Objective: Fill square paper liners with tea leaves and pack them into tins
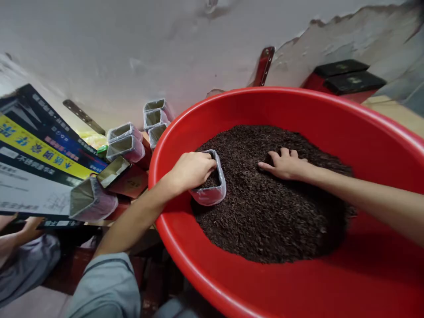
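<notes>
A large red plastic basin point(180, 260) holds a heap of dark, dry, loose leaves point(265, 221) that look like tea. On the heap's left side stands a small open box point(210, 196) wrapped in clear plastic, with some of the dark leaves inside it. My left hand point(195, 170) grips this box at its rim, fingertips curled inside and partly hidden. My right hand point(285, 164) lies on the heap with its fingers spread, holding nothing.
Several more open plastic-wrapped boxes point(126, 148) stand left of the basin. A printed carton point(43, 145) is beyond them. Black-lidded red boxes point(354, 79) sit behind the basin against the wall. Another person's hands point(28, 227) show at the far left.
</notes>
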{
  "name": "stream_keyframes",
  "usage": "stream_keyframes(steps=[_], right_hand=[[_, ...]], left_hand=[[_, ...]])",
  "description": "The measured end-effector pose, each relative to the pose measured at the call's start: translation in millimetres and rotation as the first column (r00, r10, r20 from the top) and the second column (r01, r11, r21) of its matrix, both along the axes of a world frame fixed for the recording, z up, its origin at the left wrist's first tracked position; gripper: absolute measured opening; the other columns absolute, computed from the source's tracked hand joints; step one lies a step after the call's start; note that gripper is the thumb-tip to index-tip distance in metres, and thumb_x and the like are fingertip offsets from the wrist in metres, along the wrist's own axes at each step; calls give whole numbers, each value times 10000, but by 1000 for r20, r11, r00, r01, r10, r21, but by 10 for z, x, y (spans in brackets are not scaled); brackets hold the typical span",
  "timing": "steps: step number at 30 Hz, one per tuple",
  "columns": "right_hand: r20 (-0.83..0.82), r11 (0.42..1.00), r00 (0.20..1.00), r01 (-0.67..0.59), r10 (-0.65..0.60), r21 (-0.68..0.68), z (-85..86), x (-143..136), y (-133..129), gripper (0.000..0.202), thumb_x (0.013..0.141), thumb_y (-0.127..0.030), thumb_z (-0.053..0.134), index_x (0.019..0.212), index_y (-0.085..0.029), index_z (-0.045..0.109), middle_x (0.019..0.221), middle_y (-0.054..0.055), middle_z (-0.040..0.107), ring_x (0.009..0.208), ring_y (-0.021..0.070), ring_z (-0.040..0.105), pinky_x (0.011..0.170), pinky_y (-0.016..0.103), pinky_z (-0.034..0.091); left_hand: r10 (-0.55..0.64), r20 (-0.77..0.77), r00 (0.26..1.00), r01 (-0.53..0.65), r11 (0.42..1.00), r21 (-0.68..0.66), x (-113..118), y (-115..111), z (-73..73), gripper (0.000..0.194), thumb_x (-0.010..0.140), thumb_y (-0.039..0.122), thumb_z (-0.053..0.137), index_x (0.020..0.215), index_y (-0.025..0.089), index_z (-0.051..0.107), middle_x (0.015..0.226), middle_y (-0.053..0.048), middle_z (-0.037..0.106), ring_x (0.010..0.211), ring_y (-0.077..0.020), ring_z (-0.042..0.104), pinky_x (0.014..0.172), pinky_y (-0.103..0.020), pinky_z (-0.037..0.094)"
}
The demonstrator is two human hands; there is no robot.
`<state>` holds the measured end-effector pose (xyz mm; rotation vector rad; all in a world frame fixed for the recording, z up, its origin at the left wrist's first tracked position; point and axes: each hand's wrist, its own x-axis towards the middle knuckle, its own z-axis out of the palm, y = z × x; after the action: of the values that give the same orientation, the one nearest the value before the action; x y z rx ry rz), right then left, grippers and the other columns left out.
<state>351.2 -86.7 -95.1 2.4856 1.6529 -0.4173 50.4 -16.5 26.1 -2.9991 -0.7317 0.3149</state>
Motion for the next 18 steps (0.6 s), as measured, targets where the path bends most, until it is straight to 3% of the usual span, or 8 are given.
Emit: stream_keyframes(steps=[3,6,9,11,14,18], right_hand=[[-66,1000,998,-1,0,-18,66,-158,-36,922,919,-798,225,1440,-98,522,1471,316,448,1300,500,522,1019,647,465],[-100,995,992,-81,76,-52,87,-215,-56,891,917,-795,258,1330,-85,603,1392,316,511,1159,457,632,1003,583,488],[-119,984,983,-153,142,-89,94,-251,-51,839,900,-791,330,1261,-106,655,1320,298,575,1155,473,632,997,596,483],[-137,988,985,-120,106,-96,113,-293,-53,849,887,-798,353,1299,-114,641,1328,294,577,1207,494,601,1007,599,478],[-139,994,989,-55,41,-94,153,-367,-80,892,907,-792,296,1396,-99,570,1417,303,513,1291,506,543,1047,576,460],[-91,988,991,-106,96,-116,167,-401,-107,901,938,-770,228,1410,-71,544,1413,311,517,1295,497,547,1064,570,448]], left_hand=[[-46,-43,998,43,997,-63,17,-8,-13,273,998,273,589,1232,220,719,1233,-74,732,1089,-252,707,825,-329,571],[-5,-62,998,6,1000,13,13,10,-43,272,997,263,586,1227,210,722,1226,-89,734,1089,-269,706,801,-345,576],[-16,-26,1000,17,999,50,2,32,-57,241,1012,256,554,1132,212,758,1187,-69,751,1071,-251,710,794,-326,564],[-29,-37,999,30,999,45,11,29,-65,239,1014,271,552,1114,214,763,1194,-65,750,1065,-239,711,785,-308,555],[-28,-113,993,35,997,67,50,-14,-86,258,1013,248,529,1108,180,759,1180,-97,750,1038,-246,715,791,-323,542],[15,-141,990,2,993,120,90,-59,-81,274,1020,275,526,1082,148,761,1132,-116,759,1056,-285,706,827,-387,514]])
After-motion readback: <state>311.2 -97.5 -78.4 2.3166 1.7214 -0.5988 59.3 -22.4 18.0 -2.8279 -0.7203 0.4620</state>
